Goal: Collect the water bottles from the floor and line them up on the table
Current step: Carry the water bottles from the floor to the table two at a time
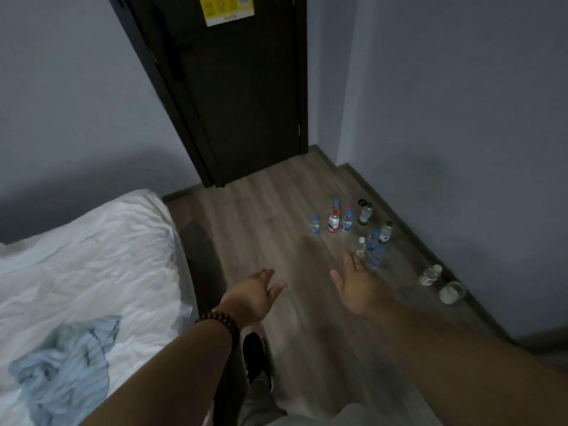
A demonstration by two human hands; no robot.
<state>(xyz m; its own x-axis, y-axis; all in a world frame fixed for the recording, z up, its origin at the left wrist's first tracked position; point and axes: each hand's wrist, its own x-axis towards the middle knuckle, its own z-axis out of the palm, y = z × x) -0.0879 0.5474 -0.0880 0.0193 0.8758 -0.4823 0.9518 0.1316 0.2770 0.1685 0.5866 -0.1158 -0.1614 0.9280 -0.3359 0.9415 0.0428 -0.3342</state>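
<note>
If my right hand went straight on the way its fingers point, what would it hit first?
Probably the small white-capped bottle, just beyond the right hand, with a blue-capped bottle close beside it. Depth is unclear from one view, so how near I cannot tell.

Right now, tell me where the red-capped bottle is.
Head view, right of centre: the red-capped bottle stands on the floor between the small blue-capped bottle on its left and the taller blue-capped bottle on its right, beyond the right hand.

Head camera looks forward and down over floor (276, 210) toward corner.
</note>
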